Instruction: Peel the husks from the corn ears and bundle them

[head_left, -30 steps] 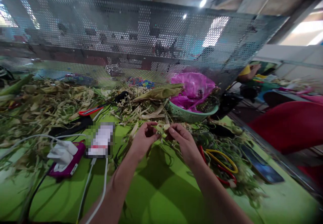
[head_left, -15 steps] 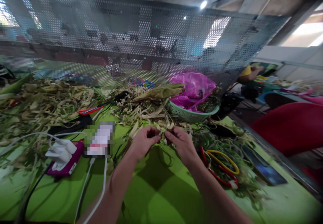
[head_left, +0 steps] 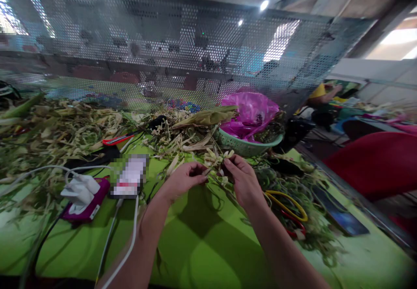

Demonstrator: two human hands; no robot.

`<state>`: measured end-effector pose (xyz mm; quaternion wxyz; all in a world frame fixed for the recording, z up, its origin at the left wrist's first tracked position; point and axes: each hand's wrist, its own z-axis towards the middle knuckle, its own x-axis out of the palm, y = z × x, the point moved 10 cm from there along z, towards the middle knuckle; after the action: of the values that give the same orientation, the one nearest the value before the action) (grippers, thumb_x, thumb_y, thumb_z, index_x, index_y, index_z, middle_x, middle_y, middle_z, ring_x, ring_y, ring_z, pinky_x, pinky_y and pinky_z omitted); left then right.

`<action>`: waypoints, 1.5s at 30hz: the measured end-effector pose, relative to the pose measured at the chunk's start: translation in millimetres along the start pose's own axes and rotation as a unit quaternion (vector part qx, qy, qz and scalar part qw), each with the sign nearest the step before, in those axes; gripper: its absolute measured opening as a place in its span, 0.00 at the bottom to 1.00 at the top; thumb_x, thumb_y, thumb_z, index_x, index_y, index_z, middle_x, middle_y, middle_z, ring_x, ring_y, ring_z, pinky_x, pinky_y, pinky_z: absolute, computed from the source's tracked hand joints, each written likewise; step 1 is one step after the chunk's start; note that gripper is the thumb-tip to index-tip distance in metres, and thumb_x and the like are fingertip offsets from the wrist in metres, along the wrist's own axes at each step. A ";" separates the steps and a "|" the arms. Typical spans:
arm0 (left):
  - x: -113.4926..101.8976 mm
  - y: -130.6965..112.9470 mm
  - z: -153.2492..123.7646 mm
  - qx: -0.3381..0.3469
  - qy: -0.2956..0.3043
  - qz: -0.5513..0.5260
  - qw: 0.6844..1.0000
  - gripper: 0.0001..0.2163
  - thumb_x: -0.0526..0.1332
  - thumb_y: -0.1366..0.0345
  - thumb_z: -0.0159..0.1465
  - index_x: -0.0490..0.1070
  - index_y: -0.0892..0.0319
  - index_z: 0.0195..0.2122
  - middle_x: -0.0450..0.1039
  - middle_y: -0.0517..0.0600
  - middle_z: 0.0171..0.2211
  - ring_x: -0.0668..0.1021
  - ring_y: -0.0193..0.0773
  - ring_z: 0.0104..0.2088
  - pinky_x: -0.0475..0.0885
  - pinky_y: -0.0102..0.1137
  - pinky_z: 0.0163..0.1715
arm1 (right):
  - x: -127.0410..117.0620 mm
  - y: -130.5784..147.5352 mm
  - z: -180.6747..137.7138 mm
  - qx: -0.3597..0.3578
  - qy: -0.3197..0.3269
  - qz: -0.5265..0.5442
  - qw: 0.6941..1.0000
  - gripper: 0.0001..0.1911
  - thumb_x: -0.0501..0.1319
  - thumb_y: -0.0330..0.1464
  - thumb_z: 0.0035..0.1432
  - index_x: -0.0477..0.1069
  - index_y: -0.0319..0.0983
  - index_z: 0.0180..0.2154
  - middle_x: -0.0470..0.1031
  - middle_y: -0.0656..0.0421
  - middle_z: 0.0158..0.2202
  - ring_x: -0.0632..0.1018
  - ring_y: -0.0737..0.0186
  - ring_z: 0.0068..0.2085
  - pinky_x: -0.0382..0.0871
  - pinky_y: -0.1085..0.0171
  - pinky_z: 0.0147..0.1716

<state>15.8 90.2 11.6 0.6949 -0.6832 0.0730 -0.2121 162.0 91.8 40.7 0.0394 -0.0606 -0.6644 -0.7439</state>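
Observation:
In the middle of the head view, my left hand point(head_left: 187, 179) pinches a thin pale strand between thumb and fingers. My right hand point(head_left: 243, 180) has its fingers closed on the same small bunch of pale dried plant strips point(head_left: 215, 162), which looks like husk. Both hands are just above the green tabletop point(head_left: 208, 254), a short gap apart. Exactly where the fingertips grip is partly hidden. Behind them stands a green basket point(head_left: 246, 149) with a pink plastic bag point(head_left: 252, 111) in it.
Dried strips point(head_left: 74, 128) are heaped at left. A red cutter point(head_left: 117, 139), a phone point(head_left: 132, 174) and a purple power strip point(head_left: 86, 206) with cables lie nearer. At right are yellow-and-red loops point(head_left: 288, 202), another phone point(head_left: 342, 213) and a red chair point(head_left: 374, 163). A perforated metal screen point(head_left: 156, 63) stands behind.
My right hand has moved slightly right and up, away from my left hand. The pale bunch between them shows more and looks more spread out.

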 end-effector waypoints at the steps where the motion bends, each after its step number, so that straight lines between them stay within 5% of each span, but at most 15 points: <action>1: 0.6 1.0 0.2 -0.002 0.004 0.004 1.000 0.15 0.71 0.60 0.50 0.74 0.62 0.36 0.75 0.52 0.34 0.75 0.36 0.35 0.69 0.32 0.41 | -0.3 -0.1 -0.2 0.003 -0.002 0.005 1.000 0.12 0.65 0.42 0.52 0.68 0.41 0.31 0.68 0.63 0.26 0.69 0.65 0.27 0.67 0.64 0.29; 7: -2.3 6.5 -0.9 -0.017 -0.034 -0.009 0.999 0.14 0.71 0.61 0.49 0.72 0.62 0.32 0.72 0.48 0.28 0.74 0.34 0.30 0.70 0.33 0.37 | 12.9 3.9 -3.6 -0.007 0.042 -0.001 0.999 0.14 0.66 0.42 0.52 0.70 0.41 0.36 0.71 0.62 0.29 0.71 0.65 0.29 0.67 0.65 0.31; 14: 8.4 -7.4 -5.5 0.005 -0.027 -0.021 0.999 0.16 0.68 0.57 0.55 0.74 0.60 0.40 0.75 0.52 0.38 0.75 0.37 0.38 0.68 0.32 0.42 | 25.1 -6.3 -4.9 0.025 0.098 -0.027 0.995 0.14 0.70 0.39 0.47 0.73 0.38 0.34 0.74 0.60 0.28 0.70 0.65 0.28 0.65 0.66 0.29; 18: 6.4 -6.6 -4.7 0.002 -0.056 -0.045 0.997 0.16 0.69 0.56 0.53 0.74 0.60 0.38 0.75 0.51 0.34 0.74 0.36 0.36 0.67 0.31 0.40 | 35.9 -10.6 -8.4 0.034 0.137 -0.039 0.989 0.18 0.71 0.38 0.44 0.73 0.38 0.37 0.74 0.60 0.28 0.71 0.65 0.29 0.65 0.65 0.28; 33: 4.4 -3.1 -3.9 -0.011 -0.063 -0.085 0.994 0.10 0.67 0.63 0.54 0.72 0.61 0.34 0.71 0.46 0.30 0.70 0.30 0.30 0.64 0.27 0.33 | 28.2 -4.0 -6.9 -0.002 0.098 -0.045 0.994 0.15 0.71 0.38 0.46 0.71 0.40 0.34 0.73 0.61 0.31 0.72 0.65 0.31 0.68 0.66 0.30; 45: 5.5 -2.4 -6.6 -0.016 -0.079 -0.115 0.990 0.15 0.69 0.58 0.52 0.70 0.62 0.35 0.70 0.46 0.29 0.71 0.30 0.28 0.66 0.27 0.32 | 15.3 1.3 -3.3 -0.029 0.055 -0.100 0.993 0.14 0.70 0.41 0.47 0.73 0.38 0.29 0.71 0.62 0.25 0.68 0.67 0.27 0.62 0.67 0.29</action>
<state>17.7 82.0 14.7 0.6581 -0.7129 -0.0576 -0.2354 146.9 88.7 43.8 -0.0008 0.0458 -0.6418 -0.7655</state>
